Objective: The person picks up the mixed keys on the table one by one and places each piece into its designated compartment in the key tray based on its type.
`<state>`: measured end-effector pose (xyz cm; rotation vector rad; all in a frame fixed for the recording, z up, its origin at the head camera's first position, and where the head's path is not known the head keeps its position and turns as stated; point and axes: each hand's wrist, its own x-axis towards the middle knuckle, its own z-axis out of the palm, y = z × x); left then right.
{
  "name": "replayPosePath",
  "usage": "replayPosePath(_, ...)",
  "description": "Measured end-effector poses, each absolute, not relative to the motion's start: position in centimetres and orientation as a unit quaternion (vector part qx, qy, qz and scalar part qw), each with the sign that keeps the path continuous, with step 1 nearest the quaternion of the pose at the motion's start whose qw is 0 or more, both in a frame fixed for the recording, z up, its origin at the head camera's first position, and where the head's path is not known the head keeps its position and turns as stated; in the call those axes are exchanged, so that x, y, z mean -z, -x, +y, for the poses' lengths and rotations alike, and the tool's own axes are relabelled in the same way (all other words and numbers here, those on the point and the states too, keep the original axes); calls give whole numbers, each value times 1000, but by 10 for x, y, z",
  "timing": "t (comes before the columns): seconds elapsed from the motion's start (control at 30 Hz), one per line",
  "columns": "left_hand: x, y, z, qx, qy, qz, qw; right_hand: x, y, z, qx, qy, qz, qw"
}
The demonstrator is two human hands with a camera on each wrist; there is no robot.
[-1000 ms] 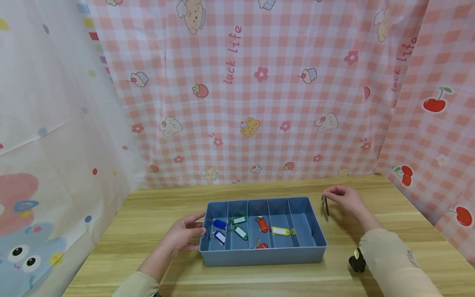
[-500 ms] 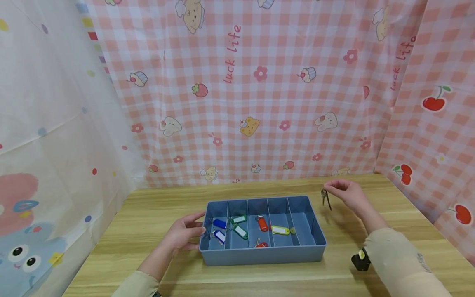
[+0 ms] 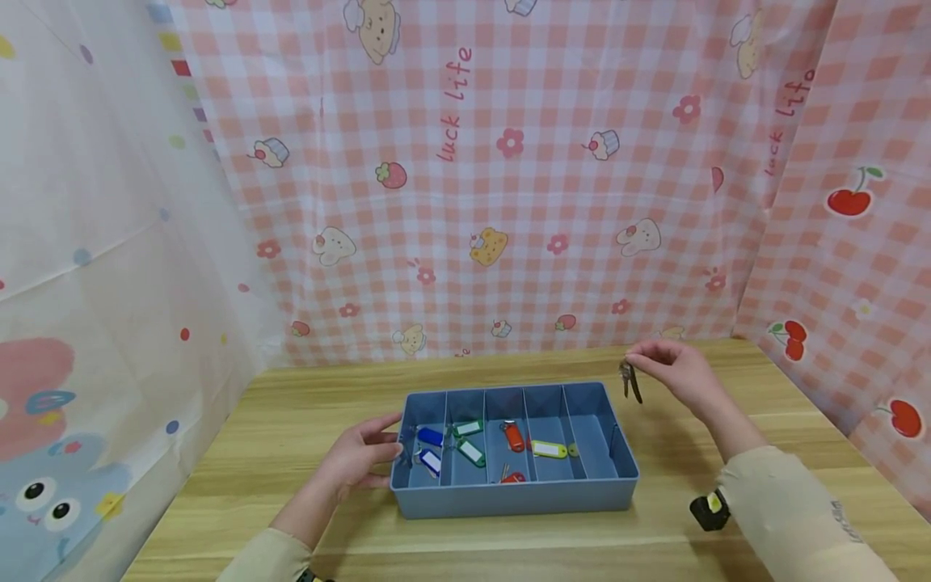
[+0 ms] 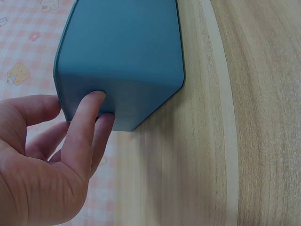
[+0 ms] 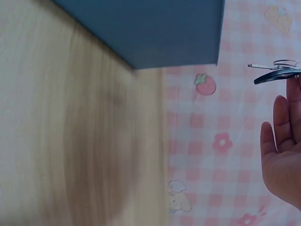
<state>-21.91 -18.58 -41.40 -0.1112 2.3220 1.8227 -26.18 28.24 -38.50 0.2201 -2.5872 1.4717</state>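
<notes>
A blue-grey divided tray (image 3: 509,499) stands on the table, split crosswise into several compartments. From left to right lie key tags: blue tags (image 3: 431,437), green tags (image 3: 471,453), red tags (image 3: 514,437), then a yellow tag (image 3: 549,449). In the rightmost compartment I see no tag. My left hand (image 3: 355,459) touches the tray's left end, its fingertips against the end wall (image 4: 141,101) in the left wrist view. Above the table, beyond the tray's right far corner, my right hand (image 3: 675,370) pinches a key with a black tag (image 3: 635,386), which hangs from the fingertips.
The wooden table (image 3: 320,396) extends on both sides of the tray. A pink checked cloth (image 3: 436,307) hangs behind it, with a white patterned cloth (image 3: 218,242) at the left. A black wrist device (image 3: 709,511) sits by the right sleeve.
My right hand has risen a little, lifting the key with the black tag, and over the last half second has shifted slightly left. The left hand and tray stay put.
</notes>
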Motion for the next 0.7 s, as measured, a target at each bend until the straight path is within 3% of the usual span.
replayPosePath(0.7,415,220,-187,-614,34,782,99,365,243,255,-512,-124,-845,93)
